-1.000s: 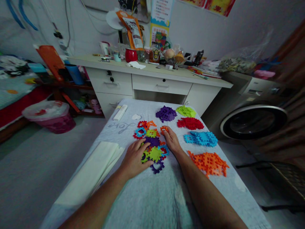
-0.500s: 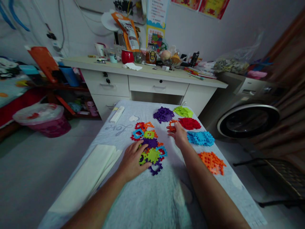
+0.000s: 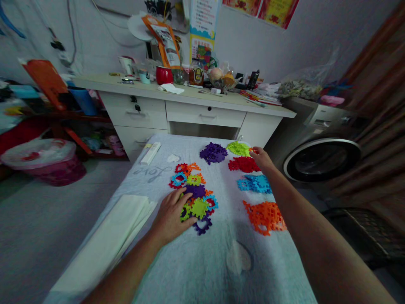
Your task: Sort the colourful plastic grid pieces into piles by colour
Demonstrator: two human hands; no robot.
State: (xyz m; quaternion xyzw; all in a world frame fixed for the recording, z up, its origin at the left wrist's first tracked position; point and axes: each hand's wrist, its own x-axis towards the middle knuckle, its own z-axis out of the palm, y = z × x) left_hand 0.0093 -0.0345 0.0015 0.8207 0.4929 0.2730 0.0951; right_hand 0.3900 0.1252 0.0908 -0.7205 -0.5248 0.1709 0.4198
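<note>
My left hand (image 3: 172,214) lies with fingers spread against the left side of a mixed pile of interlocking plastic tiles, touching a purple tile (image 3: 196,191) and a lime-green tile (image 3: 199,208). My right hand (image 3: 262,158) is closed on an orange plastic tile (image 3: 252,150), mostly hidden by the fingers, at the right end of the lime-green pile (image 3: 238,148). Just left of and below that hand is a red pile (image 3: 243,164). Nearer along the right side lie a blue pile (image 3: 257,183) and an orange pile (image 3: 265,217). A purple pile (image 3: 213,153) sits to the left of the green one.
A pale cloth covers the table (image 3: 190,261). Folded white material (image 3: 104,240) and a white box (image 3: 151,153) lie on its left side. Beyond stands a cluttered white desk (image 3: 205,112); a washing machine (image 3: 319,139) is at right, a pink bin (image 3: 47,166) at left.
My right hand has moved right and away from me, carrying the orange tile from beside the red pile to the green pile's right end. My left hand stays at the mixed pile.
</note>
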